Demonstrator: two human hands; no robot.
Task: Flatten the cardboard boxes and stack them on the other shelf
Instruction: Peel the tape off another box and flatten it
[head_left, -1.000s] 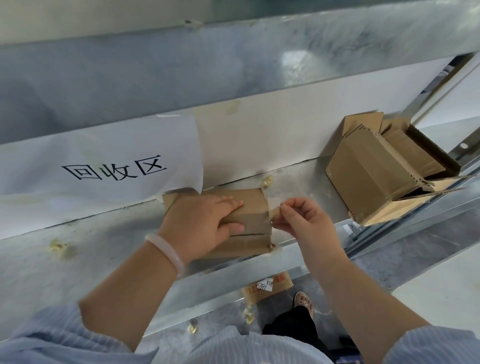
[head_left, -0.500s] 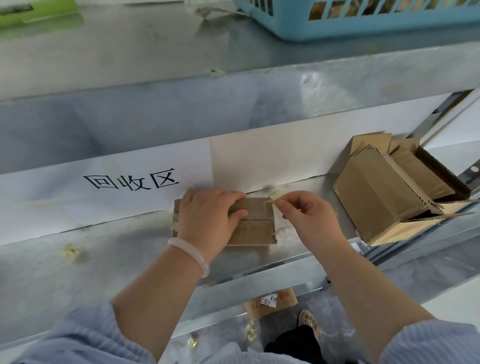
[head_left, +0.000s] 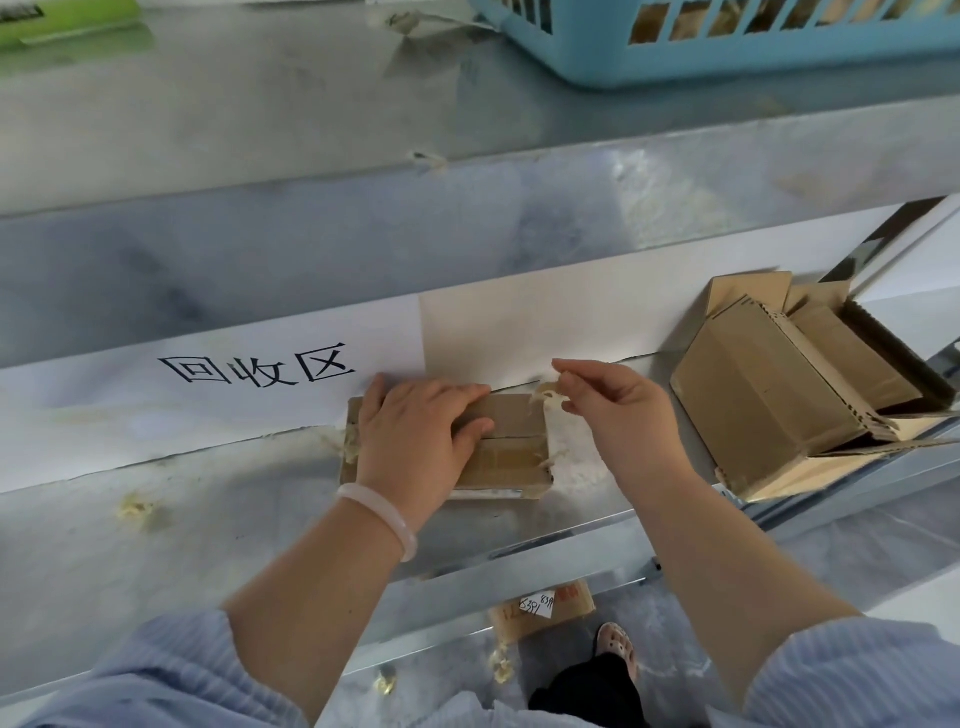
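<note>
Nearest, I note a labelled carton (head_left: 543, 608) lying on the floor under the shelf (head_left: 156, 561), beside a shoe (head_left: 615, 644); it plays no part at present. Above it, on the shelf's metal deck, the left hand (head_left: 415, 431), a pale bracelet (head_left: 382, 512) at its wrist, lies palm-down on the small box (head_left: 511, 447). Its fingers are laid fairly straight across the lid and its thumb runs along the centre seam. I judge this a hold-down: the weight keeps the box from sliding or lifting while the other hand pulls.

The box stands mid-shelf, close to the back wall, closed and not yet flattened. Just right of it the right hand (head_left: 618, 410) is raised, thumb and forefinger nipped together on a tape strip (head_left: 545, 392) that rises from the box's far right corner. Pulling up and away suits stripping the seal so the flaps can open.

Yellowish scraps (head_left: 132, 506) lie on the deck. Further right, well apart, larger boxes (head_left: 769, 400) sit opened but uncollapsed. Behind, a paper sign (head_left: 234, 374) is fixed to the back wall. Farthest, a blue basket (head_left: 727, 47) rests on the upper shelf (head_left: 260, 104).
</note>
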